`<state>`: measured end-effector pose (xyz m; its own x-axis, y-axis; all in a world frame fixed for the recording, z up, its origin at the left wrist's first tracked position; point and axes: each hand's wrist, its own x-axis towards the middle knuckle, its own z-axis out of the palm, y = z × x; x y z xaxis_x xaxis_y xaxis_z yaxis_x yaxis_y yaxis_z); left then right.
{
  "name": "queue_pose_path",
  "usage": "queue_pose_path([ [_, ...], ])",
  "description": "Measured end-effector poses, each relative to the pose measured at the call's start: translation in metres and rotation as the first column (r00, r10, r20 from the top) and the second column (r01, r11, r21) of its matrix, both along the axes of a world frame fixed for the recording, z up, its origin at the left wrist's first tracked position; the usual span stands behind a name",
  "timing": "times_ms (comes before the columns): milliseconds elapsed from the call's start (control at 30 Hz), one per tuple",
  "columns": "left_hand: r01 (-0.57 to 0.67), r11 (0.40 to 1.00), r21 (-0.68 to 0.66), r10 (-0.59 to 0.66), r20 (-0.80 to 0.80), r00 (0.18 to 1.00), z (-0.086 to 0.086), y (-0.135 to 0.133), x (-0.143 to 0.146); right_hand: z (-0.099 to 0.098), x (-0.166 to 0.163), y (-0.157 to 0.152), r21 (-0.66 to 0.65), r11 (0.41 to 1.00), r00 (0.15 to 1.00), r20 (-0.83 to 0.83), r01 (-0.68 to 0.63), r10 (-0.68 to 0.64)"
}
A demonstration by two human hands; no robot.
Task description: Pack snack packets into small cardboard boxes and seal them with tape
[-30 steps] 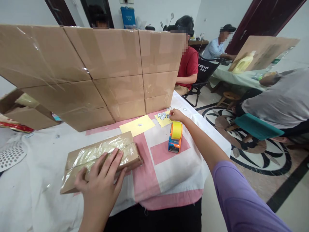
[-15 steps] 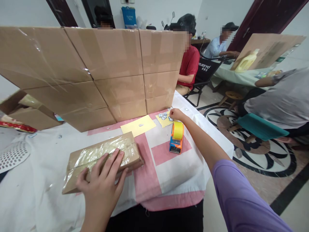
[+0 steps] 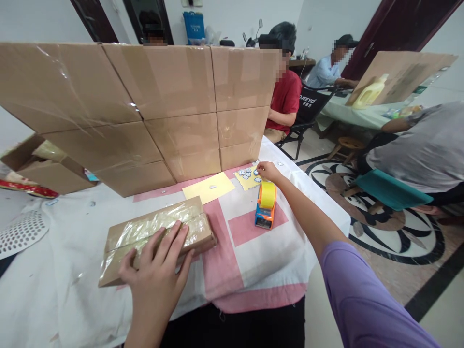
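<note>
A flat cardboard box (image 3: 126, 233) with shiny clear tape along its top lies on the tablecloth. My left hand (image 3: 157, 263) rests on it with fingers spread. Farther off, my right hand (image 3: 267, 170) is over a small yellow card (image 3: 249, 182) that bears several white, dark-edged labels. Its fingertips are pinched together at the card's right side; whatever is between them is too small to make out. Just below that hand stands an orange and blue tape dispenser (image 3: 264, 216) with a yellow roll. A larger yellow sheet (image 3: 203, 193) lies between box and card.
Stacked taped cartons (image 3: 181, 140) form a wall along the table's far side. An open carton (image 3: 54, 169) stands at the left, near a white perforated piece (image 3: 23, 234). Beyond are people seated, one in a red shirt (image 3: 290, 94), and another table (image 3: 333, 108) at the right.
My right hand has lifted slightly and shifted a little right, uncovering more labels on the card. My left hand stays spread on the box; the view has shifted slightly.
</note>
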<state>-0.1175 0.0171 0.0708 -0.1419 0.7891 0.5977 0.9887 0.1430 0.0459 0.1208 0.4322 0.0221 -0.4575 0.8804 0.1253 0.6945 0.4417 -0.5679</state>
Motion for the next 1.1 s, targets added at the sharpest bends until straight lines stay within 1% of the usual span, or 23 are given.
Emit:
queue_pose_path([
  [67,-0.006,1.000,0.012,0.006,-0.003,1.000,-0.002,0.000,-0.001,0.006,0.001,-0.006,-0.006,1.000,0.997,-0.079,0.006,-0.006],
  [133,-0.005,1.000,0.023,0.005,0.009,1.000,-0.002,0.000,-0.002,0.016,0.002,-0.014,-0.002,1.000,0.986,-0.165,0.011,-0.011],
  [200,0.005,1.000,0.016,-0.006,0.038,0.999,0.002,0.000,-0.003,0.033,0.001,-0.028,0.018,1.000,0.969,-0.247,0.011,-0.006],
  [233,0.010,1.000,0.015,-0.011,0.055,0.998,0.005,0.001,-0.003,0.043,-0.002,-0.038,0.031,0.999,0.951,-0.308,-0.012,0.021],
  [300,0.032,0.999,0.041,-0.036,0.104,0.994,0.018,0.006,0.000,0.064,-0.010,-0.067,0.069,0.990,0.874,-0.466,-0.120,0.138],
  [367,0.086,0.990,0.112,-0.108,0.210,0.972,0.034,0.018,0.009,0.085,-0.023,-0.108,0.131,0.955,0.741,-0.606,-0.265,0.289],
  [400,0.123,0.981,0.148,-0.163,0.301,0.940,0.042,0.025,0.016,0.094,-0.030,-0.131,0.163,0.936,0.691,-0.638,-0.312,0.341],
  [433,0.155,0.971,0.180,-0.217,0.411,0.885,0.050,0.034,0.022,0.101,-0.038,-0.154,0.190,0.921,0.658,-0.652,-0.342,0.378],
  [500,0.173,0.958,0.227,-0.280,0.628,0.726,0.061,0.051,0.036,0.110,-0.051,-0.198,0.231,0.903,0.606,-0.678,-0.362,0.416],
  [567,0.154,0.956,0.249,-0.291,0.764,0.576,0.066,0.064,0.045,0.113,-0.059,-0.232,0.254,0.904,0.571,-0.708,-0.344,0.416],
  [600,0.149,0.955,0.255,-0.295,0.798,0.525,0.066,0.067,0.048,0.112,-0.062,-0.243,0.263,0.909,0.557,-0.724,-0.322,0.407],
  [667,0.175,0.946,0.271,-0.322,0.830,0.455,0.064,0.069,0.050,0.108,-0.064,-0.256,0.275,0.919,0.545,-0.743,-0.282,0.389],
  [767,0.254,0.924,0.287,-0.368,0.849,0.380,0.058,0.066,0.049,0.101,-0.061,-0.260,0.283,0.920,0.555,-0.734,-0.273,0.391],
  [833,0.282,0.917,0.281,-0.374,0.853,0.366,0.054,0.064,0.050,0.098,-0.055,-0.259,0.282,0.921,0.581,-0.715,-0.270,0.389],
  [900,0.281,0.918,0.281,-0.375,0.844,0.382,0.049,0.064,0.052,0.096,-0.049,-0.259,0.297,0.920,0.613,-0.687,-0.254,0.391],
  [1000,0.270,0.919,0.286,-0.382,0.810,0.444,0.042,0.065,0.055,0.095,-0.041,-0.261,0.348,0.898,0.646,-0.626,-0.271,0.438],
  [1100,0.274,0.924,0.267,-0.377,0.758,0.532,0.037,0.065,0.056,0.093,-0.036,-0.262,0.391,0.875,0.665,-0.577,-0.285,0.474],
])
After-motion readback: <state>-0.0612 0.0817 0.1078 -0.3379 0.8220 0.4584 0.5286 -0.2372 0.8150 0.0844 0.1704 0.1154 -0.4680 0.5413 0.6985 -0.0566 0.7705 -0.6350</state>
